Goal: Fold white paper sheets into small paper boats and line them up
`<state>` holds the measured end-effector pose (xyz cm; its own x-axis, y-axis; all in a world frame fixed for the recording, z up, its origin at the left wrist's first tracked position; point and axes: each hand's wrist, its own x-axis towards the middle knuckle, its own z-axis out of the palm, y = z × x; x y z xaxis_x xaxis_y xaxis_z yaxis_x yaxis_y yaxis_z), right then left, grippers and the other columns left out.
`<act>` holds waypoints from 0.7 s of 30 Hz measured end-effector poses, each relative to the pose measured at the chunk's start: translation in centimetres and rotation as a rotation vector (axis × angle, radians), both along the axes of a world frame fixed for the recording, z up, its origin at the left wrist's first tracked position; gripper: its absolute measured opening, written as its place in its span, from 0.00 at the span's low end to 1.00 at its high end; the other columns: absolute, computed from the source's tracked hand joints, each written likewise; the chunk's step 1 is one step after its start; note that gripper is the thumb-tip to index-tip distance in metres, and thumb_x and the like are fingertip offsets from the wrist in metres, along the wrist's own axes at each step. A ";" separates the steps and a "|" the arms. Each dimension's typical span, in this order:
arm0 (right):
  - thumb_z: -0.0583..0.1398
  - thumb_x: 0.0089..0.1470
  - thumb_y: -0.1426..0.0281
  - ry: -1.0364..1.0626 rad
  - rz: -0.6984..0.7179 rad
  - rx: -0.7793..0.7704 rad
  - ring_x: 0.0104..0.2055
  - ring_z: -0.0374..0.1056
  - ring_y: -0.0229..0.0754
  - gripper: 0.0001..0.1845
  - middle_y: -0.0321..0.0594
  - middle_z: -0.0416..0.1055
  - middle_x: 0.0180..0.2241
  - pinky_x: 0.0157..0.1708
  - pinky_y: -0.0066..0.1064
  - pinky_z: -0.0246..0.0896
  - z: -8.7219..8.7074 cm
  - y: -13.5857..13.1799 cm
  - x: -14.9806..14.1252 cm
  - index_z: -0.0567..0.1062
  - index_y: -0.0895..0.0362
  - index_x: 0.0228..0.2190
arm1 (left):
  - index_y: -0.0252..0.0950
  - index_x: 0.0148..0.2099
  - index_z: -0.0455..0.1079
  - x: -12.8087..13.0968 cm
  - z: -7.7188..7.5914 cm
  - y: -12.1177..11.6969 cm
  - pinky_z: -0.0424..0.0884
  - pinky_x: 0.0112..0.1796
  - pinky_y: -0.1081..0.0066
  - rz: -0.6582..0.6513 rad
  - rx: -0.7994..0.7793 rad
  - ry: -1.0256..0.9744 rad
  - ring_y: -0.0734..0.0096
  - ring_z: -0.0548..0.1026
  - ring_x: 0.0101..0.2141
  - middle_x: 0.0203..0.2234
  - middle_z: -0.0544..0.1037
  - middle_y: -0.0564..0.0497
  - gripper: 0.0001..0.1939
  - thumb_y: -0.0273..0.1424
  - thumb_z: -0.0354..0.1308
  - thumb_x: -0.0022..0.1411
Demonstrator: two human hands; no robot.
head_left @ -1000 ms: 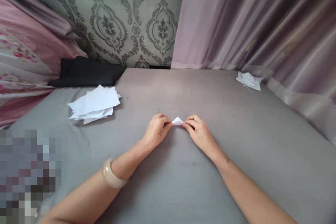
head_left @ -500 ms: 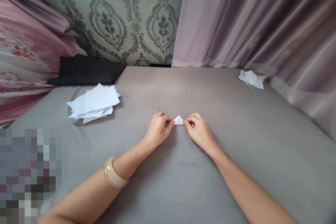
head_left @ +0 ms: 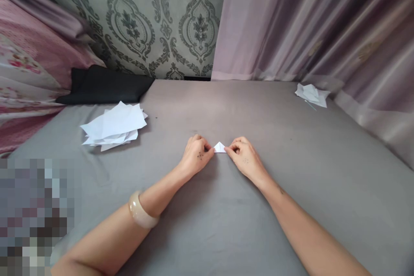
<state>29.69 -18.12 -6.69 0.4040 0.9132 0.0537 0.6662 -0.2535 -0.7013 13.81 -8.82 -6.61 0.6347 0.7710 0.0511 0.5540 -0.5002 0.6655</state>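
A wide grey fabric-covered bed point(head_left: 226, 224) fills the view, set against a wall of grey-green wallpaper with a damask pattern point(head_left: 161, 21) at the back and a shiny mauve curtain point(head_left: 307, 21) that hangs along the right side. On the left a pink floral cloth point(head_left: 22, 73) drapes down, and a flat black cushion point(head_left: 106, 86) lies in the back left corner where the bed meets the wall.

Near the middle of the grey surface both hands meet on a small white folded paper triangle point(head_left: 220, 148). The left hand point(head_left: 196, 155) is curled, knuckles up, with its fingertips closed on the triangle's left corner. The right hand point(head_left: 244, 159) mirrors it, thumb and forefinger pinched on the right corner. The triangle rests low on the fabric between the two hands, its point turned away from the person; only the part between the fingertips shows. A cream-coloured smooth bangle point(head_left: 140, 216) sits on the left forearm, well back from the wrist.

To the left of the hands, well apart from them, lies a loose pile of white paper sheets point(head_left: 113, 127), fanned and overlapping. At the far right edge, close to the curtain's hem, sits a small heap of crumpled white folded paper point(head_left: 312, 95).
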 end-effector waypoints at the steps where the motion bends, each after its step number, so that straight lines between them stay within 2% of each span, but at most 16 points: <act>1: 0.59 0.53 0.65 -0.003 0.005 0.003 0.28 0.64 0.36 0.11 0.39 0.68 0.37 0.34 0.33 0.60 -0.1 0.0 0.1 0.74 0.56 0.23 | 0.34 0.30 0.70 0.0 0.0 0.1 0.65 0.41 0.64 -0.006 0.010 0.006 0.63 0.67 0.37 0.31 0.70 0.47 0.05 0.29 0.58 0.57; 4: 0.59 0.52 0.65 -0.029 0.017 0.023 0.28 0.64 0.36 0.10 0.39 0.68 0.35 0.34 0.32 0.60 -0.4 0.1 0.5 0.73 0.56 0.23 | 0.34 0.36 0.69 0.0 0.0 0.1 0.65 0.41 0.64 -0.054 0.057 0.002 0.64 0.66 0.36 0.33 0.71 0.47 0.03 0.26 0.56 0.58; 8: 0.59 0.53 0.66 -0.061 0.047 0.037 0.27 0.64 0.35 0.08 0.38 0.67 0.33 0.33 0.31 0.61 -0.7 0.0 1.2 0.71 0.55 0.25 | 0.37 0.43 0.70 -0.1 0.1 -0.2 0.65 0.40 0.67 -0.246 0.168 -0.028 0.66 0.66 0.36 0.36 0.72 0.48 0.12 0.23 0.46 0.64; 11: 0.57 0.54 0.69 -0.096 0.063 0.078 0.29 0.66 0.37 0.04 0.39 0.68 0.35 0.35 0.32 0.63 -0.5 -0.4 1.0 0.72 0.55 0.31 | 0.37 0.44 0.71 -0.3 0.5 -0.6 0.66 0.38 0.69 -0.346 0.265 0.051 0.67 0.67 0.36 0.37 0.72 0.47 0.16 0.22 0.42 0.65; 13: 0.54 0.57 0.72 -0.160 0.096 0.137 0.35 0.67 0.41 0.09 0.42 0.69 0.38 0.39 0.34 0.64 -0.1 -0.9 0.3 0.73 0.55 0.37 | 0.35 0.45 0.71 -0.4 0.9 -1.0 0.66 0.38 0.68 -0.388 0.338 0.151 0.66 0.67 0.36 0.37 0.71 0.46 0.16 0.21 0.42 0.64; 16: 0.47 0.59 0.78 -0.292 0.208 0.191 0.46 0.65 0.45 0.18 0.45 0.70 0.44 0.45 0.37 0.63 0.4 -1.7 -1.5 0.71 0.55 0.45 | 0.33 0.45 0.70 -0.3 1.6 -1.5 0.66 0.38 0.66 -0.427 0.436 0.289 0.64 0.67 0.36 0.36 0.71 0.45 0.15 0.22 0.43 0.66; 18: 0.46 0.59 0.79 -0.377 0.268 0.161 0.48 0.64 0.47 0.21 0.47 0.69 0.47 0.47 0.40 0.64 0.7 -2.2 -2.6 0.69 0.56 0.50 | 0.32 0.42 0.70 -0.3 1.9 -1.8 0.66 0.38 0.65 -0.445 0.472 0.345 0.63 0.67 0.36 0.35 0.71 0.45 0.13 0.25 0.44 0.67; 21: 0.46 0.61 0.77 -0.506 0.289 0.050 0.46 0.64 0.50 0.22 0.51 0.69 0.46 0.43 0.42 0.65 0.9 -2.6 -3.7 0.66 0.58 0.54 | 0.32 0.40 0.70 -0.4 2.2 -2.1 0.66 0.38 0.66 -0.466 0.490 0.393 0.63 0.67 0.36 0.36 0.71 0.44 0.12 0.24 0.45 0.66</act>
